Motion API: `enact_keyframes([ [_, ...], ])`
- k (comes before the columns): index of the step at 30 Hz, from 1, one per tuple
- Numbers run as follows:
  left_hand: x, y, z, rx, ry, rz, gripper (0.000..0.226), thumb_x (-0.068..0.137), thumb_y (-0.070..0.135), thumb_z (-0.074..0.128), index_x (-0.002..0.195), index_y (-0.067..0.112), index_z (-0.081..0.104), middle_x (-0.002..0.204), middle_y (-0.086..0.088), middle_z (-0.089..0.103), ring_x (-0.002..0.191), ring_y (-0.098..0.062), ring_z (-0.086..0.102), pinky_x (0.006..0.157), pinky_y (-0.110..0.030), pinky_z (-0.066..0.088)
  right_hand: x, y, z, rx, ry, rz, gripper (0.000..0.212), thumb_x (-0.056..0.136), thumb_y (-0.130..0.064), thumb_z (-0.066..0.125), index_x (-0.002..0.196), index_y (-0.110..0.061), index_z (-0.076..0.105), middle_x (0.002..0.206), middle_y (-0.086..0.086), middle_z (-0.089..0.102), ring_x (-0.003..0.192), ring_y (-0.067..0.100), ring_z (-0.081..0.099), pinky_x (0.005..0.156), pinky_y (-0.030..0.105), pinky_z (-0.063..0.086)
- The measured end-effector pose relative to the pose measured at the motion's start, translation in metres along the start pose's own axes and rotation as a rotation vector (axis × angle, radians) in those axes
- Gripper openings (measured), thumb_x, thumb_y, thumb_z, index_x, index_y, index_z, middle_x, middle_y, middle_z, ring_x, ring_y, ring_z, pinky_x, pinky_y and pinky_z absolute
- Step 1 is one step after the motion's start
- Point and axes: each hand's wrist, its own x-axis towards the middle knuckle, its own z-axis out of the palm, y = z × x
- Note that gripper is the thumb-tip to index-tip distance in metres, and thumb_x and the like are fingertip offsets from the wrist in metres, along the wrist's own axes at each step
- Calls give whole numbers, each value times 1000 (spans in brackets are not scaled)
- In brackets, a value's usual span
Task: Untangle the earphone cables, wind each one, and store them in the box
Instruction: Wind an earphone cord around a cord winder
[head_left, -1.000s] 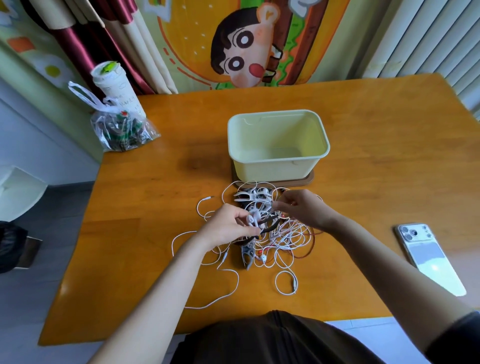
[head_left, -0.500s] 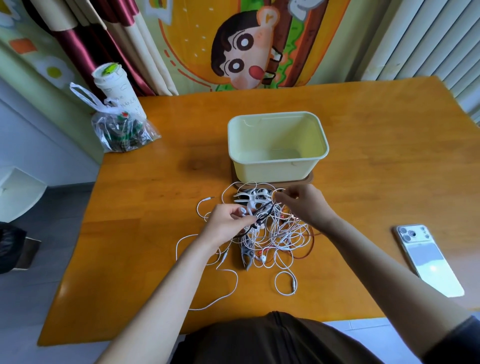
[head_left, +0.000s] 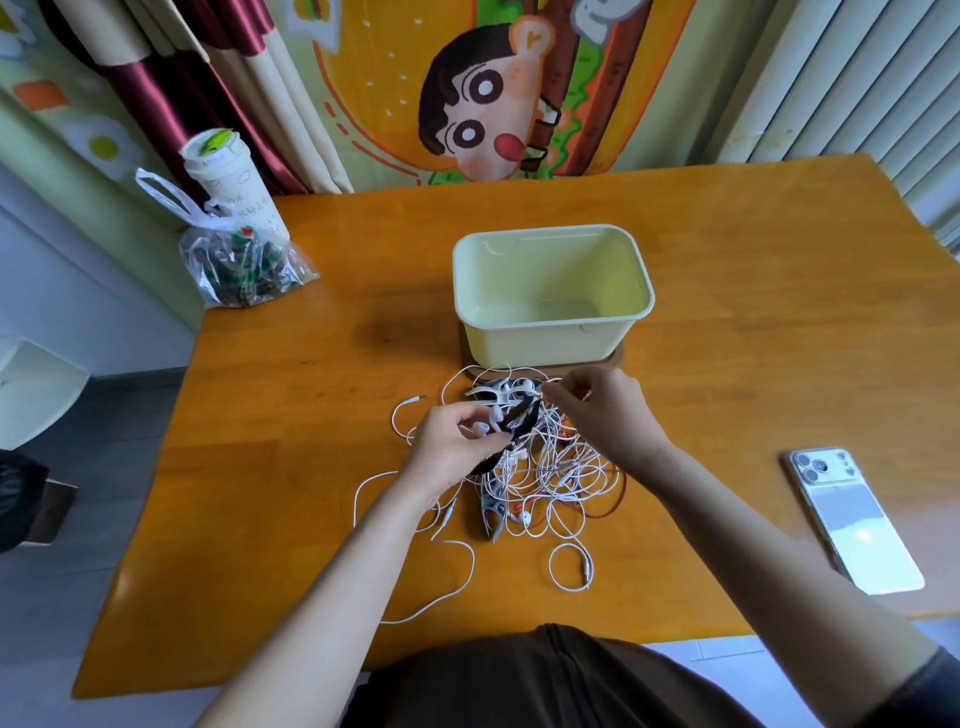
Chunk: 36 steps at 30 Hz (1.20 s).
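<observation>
While the left hand (head_left: 457, 441) curls its fingers round the near-left side of the tangle of thin white earphone cables (head_left: 556, 467), gripping a white earbud and a dark flat band (head_left: 522, 418) that runs through the heap, the right hand (head_left: 608, 410) pinches a strand at the tangle's far edge between thumb and forefinger, its other fingers bent. The rest of the tangle lies between the two wrists on the orange wooden table (head_left: 311, 467). A thin reddish-brown cable (head_left: 622, 491) arcs round the heap's right side, and a grey plastic clip-like piece (head_left: 493, 512) lies at its near edge.

From the heap a loose white cable (head_left: 472, 566) trails toward the person. A small closed loop of white cable (head_left: 586, 566) lies just on the near side, and a white lead ending in a metal jack plug (head_left: 420, 397) curves out to the left.

Just beyond the tangle stands the pale yellow rectangular plastic box (head_left: 545, 343), open-topped, on a flat brown wooden board (head_left: 618, 358); every cable in view lies on the table in front of it.

Well to the right, beside the right forearm, a white smartphone (head_left: 857, 525) lies camera side up. At the far left corner a clear knotted plastic bag (head_left: 244, 270) with dark contents sits against a white paper cup (head_left: 234, 182). A cartoon-printed curtain (head_left: 488, 93) hangs behind the table.
</observation>
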Motion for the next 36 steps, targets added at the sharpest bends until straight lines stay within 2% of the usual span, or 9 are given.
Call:
enact_keyframes([
  [7,7,-8,2,26,78,10,19,80,17,75,97,15,70,78,4,65,71,-9,59,64,-21,47,-4,-2,1,1,15,-11,32,90,-25,61,67,-4,61,58,4,57,51,11,43,53,24,37],
  [10,7,-5,3,-228,157,-107,7,85,16,70,87,10,67,80,-4,66,75,-17,65,71,-34,57,-15,-9,11,45,-26,-48,28,91,-27,60,71,-7,64,60,0,58,48,7,43,48,15,35],
  [13,6,4,4,-454,183,-168,13,91,12,62,84,2,60,73,-6,61,61,-11,63,56,-26,56,-30,-17,26,94,-56,-97,18,93,-22,57,80,-11,64,66,-8,58,54,4,48,51,13,38],
  [17,5,18,3,-764,186,-206,11,92,11,60,85,3,61,78,-9,65,71,-19,63,57,-26,55,-49,-20,43,214,-77,-113,12,94,-21,55,85,-18,62,64,-14,54,57,1,51,53,14,39],
  [24,1,28,-2,-920,86,-261,8,90,9,61,91,1,63,87,-12,68,78,-21,66,63,-29,59,-46,4,43,205,-74,-21,15,95,-25,53,83,-19,60,63,-6,54,52,8,45,50,18,37],
  [27,-4,26,-4,-775,-56,-275,6,86,12,66,89,7,67,88,-11,69,77,-21,66,63,-28,57,-37,18,36,186,-69,39,20,95,-26,52,82,-16,63,60,-8,53,47,2,43,45,14,33],
  [30,-9,21,-7,-339,-219,-206,14,75,12,76,88,14,71,82,0,67,76,-11,61,68,-19,48,-24,28,22,78,-109,43,19,93,-26,57,76,-20,65,60,-7,55,47,3,43,46,15,33],
  [33,-9,18,-11,108,-326,-103,25,71,14,82,95,18,73,77,10,64,72,-2,57,62,-9,42,-14,29,13,-101,-275,-44,15,93,-21,56,91,-15,69,85,-2,67,74,10,60,67,25,50],
  [36,-10,12,-13,193,-385,-95,24,70,15,83,91,23,74,81,8,67,70,-4,57,62,-12,44,-7,24,8,-123,-413,-73,18,96,-20,51,93,-13,67,92,-2,67,82,10,59,75,23,48],
])
